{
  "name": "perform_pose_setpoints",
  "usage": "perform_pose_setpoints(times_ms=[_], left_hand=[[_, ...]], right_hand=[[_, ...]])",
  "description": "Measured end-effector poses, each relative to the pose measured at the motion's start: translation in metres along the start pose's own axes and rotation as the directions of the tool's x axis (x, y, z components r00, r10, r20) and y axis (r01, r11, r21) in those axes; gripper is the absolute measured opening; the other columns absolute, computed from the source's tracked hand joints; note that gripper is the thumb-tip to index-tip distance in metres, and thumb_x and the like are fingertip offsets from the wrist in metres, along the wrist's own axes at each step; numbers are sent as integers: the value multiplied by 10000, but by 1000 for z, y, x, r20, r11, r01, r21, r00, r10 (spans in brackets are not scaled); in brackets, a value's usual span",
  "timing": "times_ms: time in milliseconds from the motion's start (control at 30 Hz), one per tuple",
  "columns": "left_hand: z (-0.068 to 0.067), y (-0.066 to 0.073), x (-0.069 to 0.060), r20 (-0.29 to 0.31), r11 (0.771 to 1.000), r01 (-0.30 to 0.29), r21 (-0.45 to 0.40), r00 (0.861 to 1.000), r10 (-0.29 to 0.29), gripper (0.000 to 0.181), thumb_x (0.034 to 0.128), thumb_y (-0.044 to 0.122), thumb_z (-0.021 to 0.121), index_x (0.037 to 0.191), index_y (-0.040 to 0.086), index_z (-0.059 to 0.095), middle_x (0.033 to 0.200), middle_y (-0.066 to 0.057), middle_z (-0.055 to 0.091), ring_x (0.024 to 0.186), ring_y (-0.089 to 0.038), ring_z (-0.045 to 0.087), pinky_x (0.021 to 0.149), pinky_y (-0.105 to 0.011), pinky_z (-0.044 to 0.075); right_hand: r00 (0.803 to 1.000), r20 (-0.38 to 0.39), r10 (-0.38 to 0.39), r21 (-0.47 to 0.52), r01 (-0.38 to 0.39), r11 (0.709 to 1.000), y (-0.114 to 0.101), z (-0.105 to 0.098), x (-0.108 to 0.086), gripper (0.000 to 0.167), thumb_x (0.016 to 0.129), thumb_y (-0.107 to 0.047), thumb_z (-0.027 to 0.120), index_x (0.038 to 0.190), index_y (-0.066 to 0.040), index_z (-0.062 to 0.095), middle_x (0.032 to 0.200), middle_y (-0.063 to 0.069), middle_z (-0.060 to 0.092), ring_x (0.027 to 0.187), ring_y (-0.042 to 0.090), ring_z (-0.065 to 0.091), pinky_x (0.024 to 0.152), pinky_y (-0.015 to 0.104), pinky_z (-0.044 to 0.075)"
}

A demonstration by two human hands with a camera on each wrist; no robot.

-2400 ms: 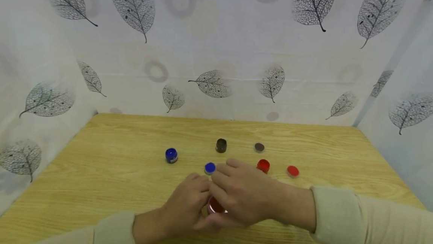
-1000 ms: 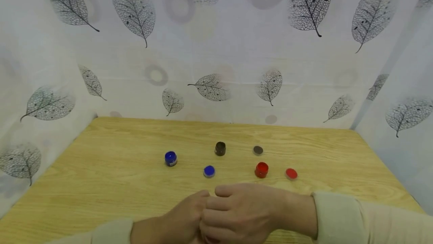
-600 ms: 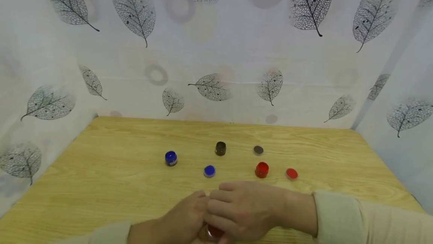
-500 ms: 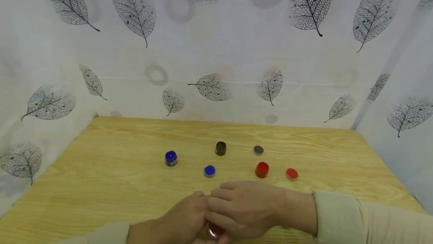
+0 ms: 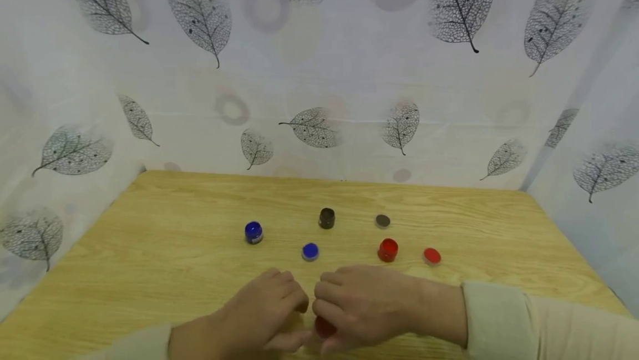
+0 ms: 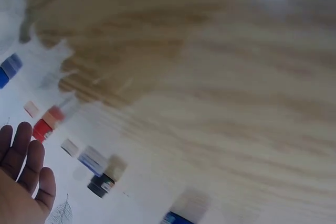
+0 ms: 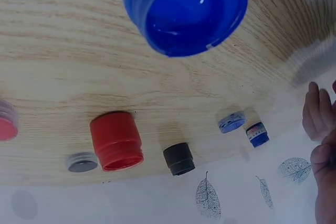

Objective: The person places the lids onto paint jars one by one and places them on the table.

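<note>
Low in the head view, a small jar with a dark red round top [image 5: 325,326] sits against my right hand [image 5: 364,305], whose curled fingers grip it and hide much of it. My left hand [image 5: 252,313] is just to the left, apart from the right hand, with fingers loosely bent and nothing in them. The left wrist view shows the left hand's relaxed fingers [image 6: 31,163] at its edge. Beyond the hands stand uncapped paint jars: blue [image 5: 253,232], black [image 5: 326,218] and red [image 5: 388,249].
On the wooden table [image 5: 165,249] lie a blue lid [image 5: 310,252], a dark grey lid [image 5: 383,221] and a red lid [image 5: 432,255]. Another open blue jar [image 7: 184,17] is close to the right wrist camera. Leaf-patterned cloth [image 5: 319,71] encloses the back and sides.
My left hand has let go of the dark red-topped jar and moved left, with its fingers loosened. My right hand still holds the jar. The other jars and lids stay in place.
</note>
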State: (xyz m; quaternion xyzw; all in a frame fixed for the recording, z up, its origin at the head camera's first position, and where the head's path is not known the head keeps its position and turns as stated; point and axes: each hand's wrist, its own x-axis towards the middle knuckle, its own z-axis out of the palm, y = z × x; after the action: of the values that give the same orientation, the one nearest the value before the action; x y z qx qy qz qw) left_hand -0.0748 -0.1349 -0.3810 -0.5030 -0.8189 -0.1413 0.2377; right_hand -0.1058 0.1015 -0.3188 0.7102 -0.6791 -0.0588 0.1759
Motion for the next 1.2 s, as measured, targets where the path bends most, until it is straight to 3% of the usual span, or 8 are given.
perform_pose_setpoints(times_ms=[267,467,600,800,1033,1200], left_hand=[[-9,-19,-10,-40,989,123,80,992,-120,230,894,387,694,915,162,654,872,101,631,816,-55,563,749,-244,484],[-16,-35,-15,-59,952,245,185,970,-238,307,932,441,620,933,136,649,886,55,643,860,-115,595,751,-315,501],[-20,-47,-20,-124,921,309,236,950,-287,368,956,453,547,950,98,645,898,-3,654,863,-174,614,748,-377,517],[-22,-66,-27,-177,884,382,271,922,-344,420,921,425,584,1018,24,663,1013,-115,664,934,-292,633,772,-460,525],[-23,-81,-33,-149,832,455,318,891,-430,549,824,433,700,1153,-2,634,1110,-198,645,1000,-369,627,804,-512,530],[-23,-88,-35,-105,792,529,305,845,-524,622,832,465,704,1226,-6,599,1193,-218,621,1087,-392,597,862,-537,499]], right_hand=[[989,142,44,91,-57,994,-4,9,-2,382,1021,-556,415,973,-219,589,895,-136,480,766,-8,370,674,86,346],[978,204,29,108,-52,993,-5,12,-3,374,1030,-557,379,981,-239,571,912,-147,463,772,-23,361,690,80,353],[977,214,19,110,-44,993,-4,12,-3,380,1032,-557,370,1004,-240,578,934,-147,478,782,-28,371,690,75,347],[972,236,12,125,-43,991,-4,13,-3,381,1036,-553,362,1026,-243,583,943,-149,477,786,-32,367,682,69,330],[969,248,12,168,-55,984,-4,16,-2,362,1037,-543,369,1043,-256,591,945,-157,475,792,-45,365,671,56,296],[968,249,16,179,-62,982,-4,16,-1,353,1040,-534,374,1048,-257,592,947,-158,484,790,-46,372,674,56,303]])
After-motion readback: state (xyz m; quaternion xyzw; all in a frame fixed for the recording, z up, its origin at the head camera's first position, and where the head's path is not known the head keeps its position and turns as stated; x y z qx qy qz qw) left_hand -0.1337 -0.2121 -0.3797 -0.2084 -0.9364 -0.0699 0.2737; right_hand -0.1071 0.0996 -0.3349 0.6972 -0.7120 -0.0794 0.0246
